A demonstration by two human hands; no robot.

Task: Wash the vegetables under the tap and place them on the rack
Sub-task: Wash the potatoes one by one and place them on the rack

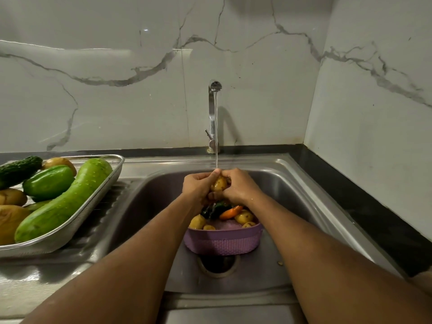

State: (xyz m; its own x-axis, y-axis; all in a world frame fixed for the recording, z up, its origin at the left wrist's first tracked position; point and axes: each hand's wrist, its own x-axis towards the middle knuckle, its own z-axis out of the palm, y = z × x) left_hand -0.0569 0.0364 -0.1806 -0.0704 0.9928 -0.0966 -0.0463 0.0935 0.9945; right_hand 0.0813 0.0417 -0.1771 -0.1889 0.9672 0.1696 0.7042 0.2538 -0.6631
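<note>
Sink (292, 183): purple basket (222, 242) holds potatoes (244, 216), carrot (230, 212).

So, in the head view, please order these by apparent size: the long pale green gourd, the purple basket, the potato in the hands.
1. Long pale green gourd, though it lies nearer the camera
2. Purple basket, partly hidden by the arms
3. Potato, clearly smallest

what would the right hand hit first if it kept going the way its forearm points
Most likely the left hand: the right hand reaches up and leftward, and both grip the same potato under the running water. Past them comes the sink back wall, though depth is unclear.
</note>
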